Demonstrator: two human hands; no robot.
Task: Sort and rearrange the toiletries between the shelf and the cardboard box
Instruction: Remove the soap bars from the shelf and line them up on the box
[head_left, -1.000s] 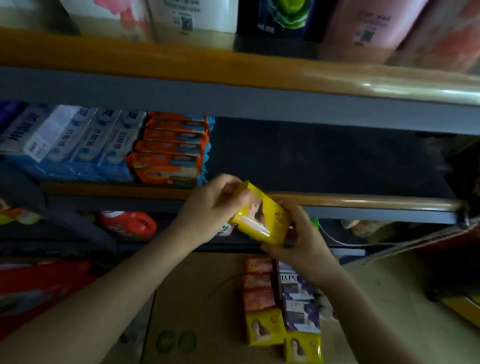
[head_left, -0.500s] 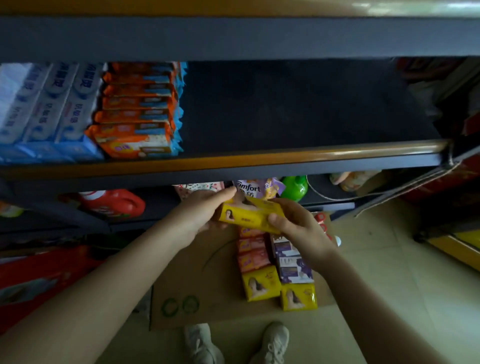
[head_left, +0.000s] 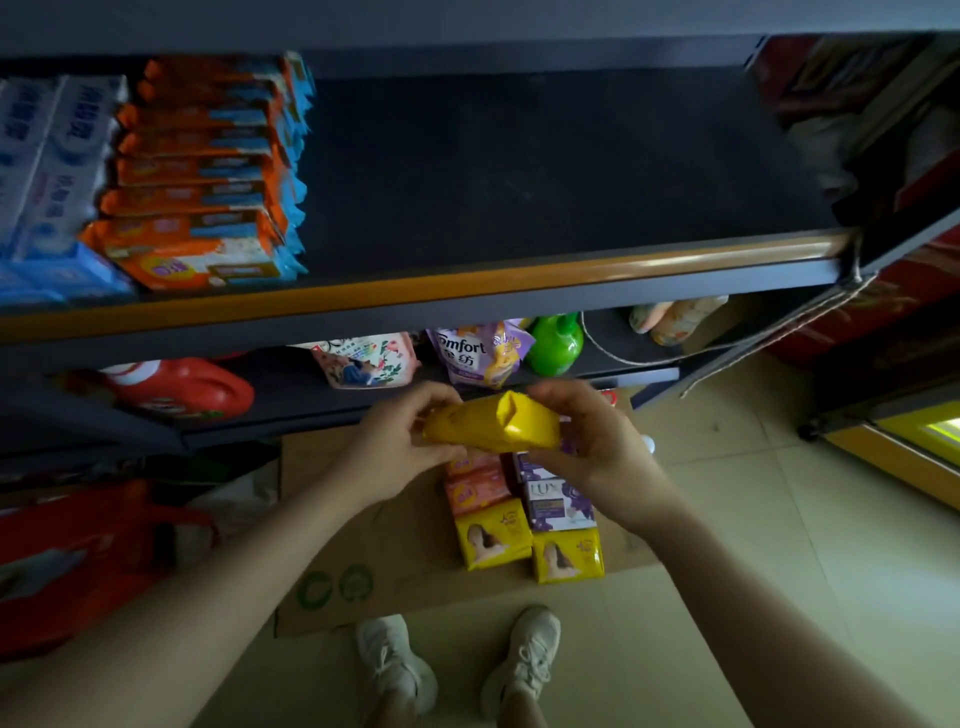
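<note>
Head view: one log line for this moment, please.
left hand: grips yellow packet | right hand: grips same packet | packet: above cardboard box | shelf: right part bare

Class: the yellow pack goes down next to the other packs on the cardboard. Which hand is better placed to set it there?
Probably right: the right hand holds the yellow pack directly above the packs; the left hand is off to their side.
</note>
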